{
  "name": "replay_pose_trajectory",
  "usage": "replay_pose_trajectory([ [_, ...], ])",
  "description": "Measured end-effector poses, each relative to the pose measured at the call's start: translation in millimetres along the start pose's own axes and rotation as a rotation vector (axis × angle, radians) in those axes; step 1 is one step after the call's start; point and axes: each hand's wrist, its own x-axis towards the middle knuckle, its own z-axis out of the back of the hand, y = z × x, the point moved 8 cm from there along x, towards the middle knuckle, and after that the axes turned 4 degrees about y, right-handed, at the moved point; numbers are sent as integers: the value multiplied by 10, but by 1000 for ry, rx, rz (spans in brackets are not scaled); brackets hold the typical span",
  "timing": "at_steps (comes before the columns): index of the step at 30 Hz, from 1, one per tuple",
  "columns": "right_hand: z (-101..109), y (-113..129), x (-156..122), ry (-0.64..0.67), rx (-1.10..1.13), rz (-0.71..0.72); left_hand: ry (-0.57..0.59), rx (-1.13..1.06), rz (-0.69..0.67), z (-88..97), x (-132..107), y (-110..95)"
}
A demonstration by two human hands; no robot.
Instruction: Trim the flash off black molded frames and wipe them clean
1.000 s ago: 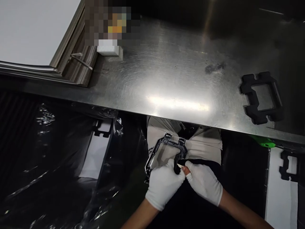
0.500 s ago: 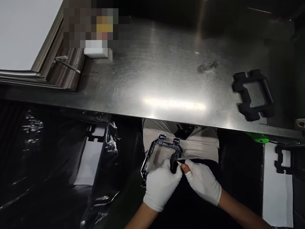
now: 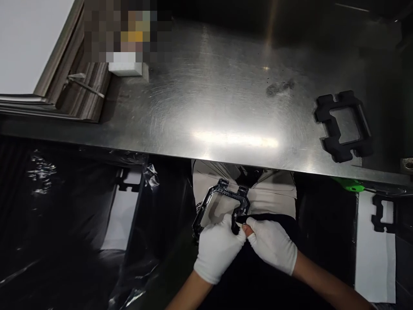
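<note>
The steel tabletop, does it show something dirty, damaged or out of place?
Yes, a dark smudge marks the steel tabletop, left of the black frame on it. It looks odd against the brighter metal; whether dirt or wear, I cannot tell.

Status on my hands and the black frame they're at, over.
Left hand gripping black frame. Right hand close by, pinching small pale piece, identity unclear. Another frame on metal table, away from hands.

Held frame [image 3: 204,209] partly hidden, stack [image 3: 48,69] cropped
</note>
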Motion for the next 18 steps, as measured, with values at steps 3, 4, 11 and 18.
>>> replay_pose_trajectory([
  [3, -15, -5, -3, -1, 38, -3, 39, 17, 12, 4, 7, -6],
  [4, -18, -7, -5, -6, 57, -3, 45, 21, 17, 6, 9, -4],
  [11, -27, -1, -11, -20, 57, -39, 69, 37, 66, -30, 11, 22],
  [18, -39, -7, -6, -38, 32, -61, 71, 45, 71, -39, 15, 20],
])
